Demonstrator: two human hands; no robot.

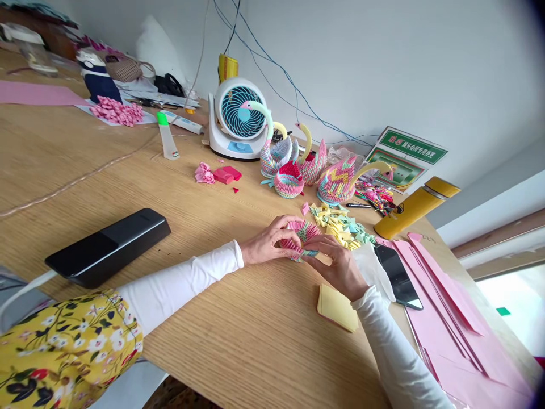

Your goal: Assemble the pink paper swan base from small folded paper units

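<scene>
The green sign [412, 145] leaning at the tabletop's far edge carries white characters too small to read.

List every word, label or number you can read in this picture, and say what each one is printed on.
None can be read for certain.
Green sign against the wall: white characters, too blurred to read.
Yellow flask: a small dark mark, too small to read.
Yellow box behind the fan: print unreadable.

Both hands cover the folded paper piece's [303, 234] lower half; the green sign's [407, 152] lettering is too small to read.
</scene>
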